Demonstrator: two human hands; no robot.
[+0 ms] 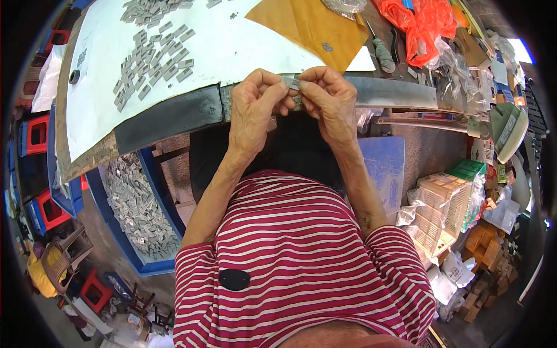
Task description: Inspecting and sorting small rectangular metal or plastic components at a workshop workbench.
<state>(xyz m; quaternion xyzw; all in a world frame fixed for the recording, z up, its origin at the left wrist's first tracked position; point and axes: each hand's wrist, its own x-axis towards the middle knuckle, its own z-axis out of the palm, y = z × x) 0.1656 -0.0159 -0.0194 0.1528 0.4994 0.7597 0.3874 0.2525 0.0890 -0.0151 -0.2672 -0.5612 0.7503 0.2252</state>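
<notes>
Just over the table's front edge, my left hand and my right hand meet, each pinching between thumb and finger. Between them is a small flat grey metal piece, gripped from both sides. My fingers cover most of it, so its full shape is hidden. Similar small grey rectangular pieces lie spread over the white sheet to the left, with a denser heap behind them. Beyond my right hand, a few grey bits rest on a brown-yellow sheet.
Below the table at left, a blue tray holds many grey pieces. A dark strip lines the table's front edge. Orange-red plastic bags and a wrapped-handle tool lie at the back right. A lamp and crates stand right.
</notes>
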